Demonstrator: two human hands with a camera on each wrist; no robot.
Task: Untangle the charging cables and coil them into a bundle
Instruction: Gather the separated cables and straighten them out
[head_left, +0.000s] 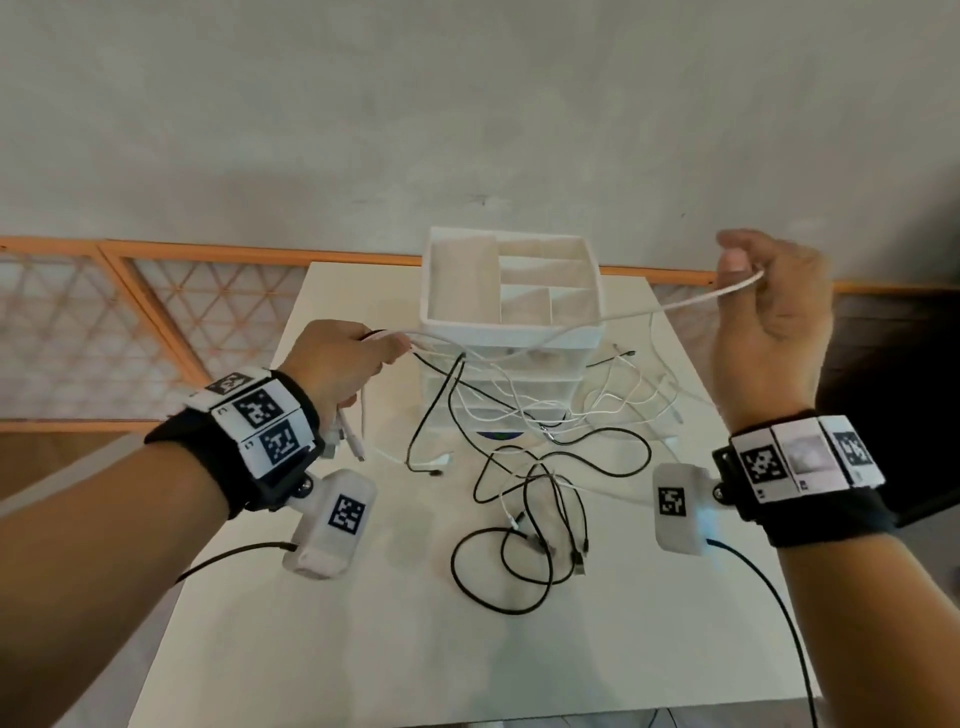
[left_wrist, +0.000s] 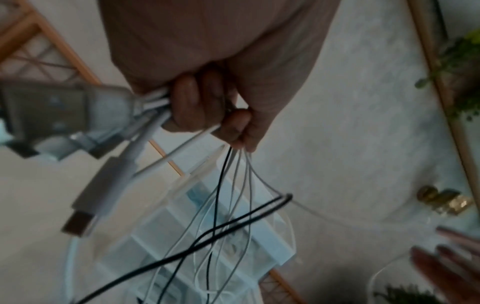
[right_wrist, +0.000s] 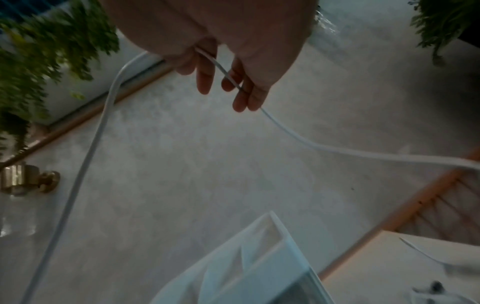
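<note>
1. Overhead, the head view takes in the whole scene: the left hand (head_left: 340, 364) clenched around a bunch of cables, the right hand (head_left: 769, 317) raised and pinching one white cable (head_left: 623, 312) stretched between the two hands above the white organizer (head_left: 511, 286).
2. Only that view shows the loose tangle of black and white cables (head_left: 530, 499) lying on the white table (head_left: 363, 649) in front of the organizer.
3. The left wrist view adds the USB plugs (left_wrist: 78, 218) sticking out behind the curled fingers (left_wrist: 187, 102), with thin strands hanging below.
4. The right wrist view shows the cable passing between fingertips (right_wrist: 240, 96) and thumb.
</note>
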